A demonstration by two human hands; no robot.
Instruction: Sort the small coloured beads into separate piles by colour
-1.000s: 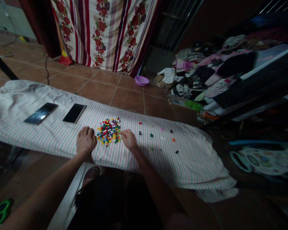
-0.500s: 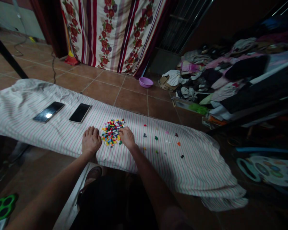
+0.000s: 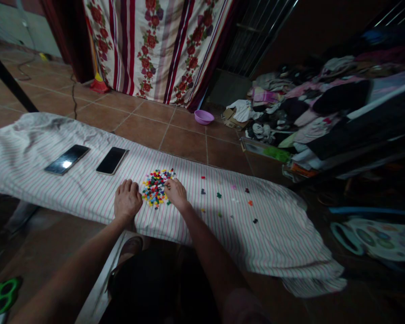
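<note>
A pile of small multicoloured plastic pieces lies on a striped cloth. My right hand is at the pile's right edge, thumb and fingertips pinched together over the pieces. What the pinch holds, if anything, is too small to make out. Just left of the pile, my left hand rests palm down on the cloth, fingers laid out and holding nothing. Small groups sorted by colour are spread to the right, among them red pieces, dark green pieces, orange pieces and black pieces.
Two phones, one with a glare and one dark, lie on the cloth at left. Beyond it, a purple basin stands on the tiled floor before a floral curtain. Clothes are heaped at right.
My right hand has shifted slightly left, further over the pile, its fingertips still together. My left hand stays in place. The whole view has moved a little.
</note>
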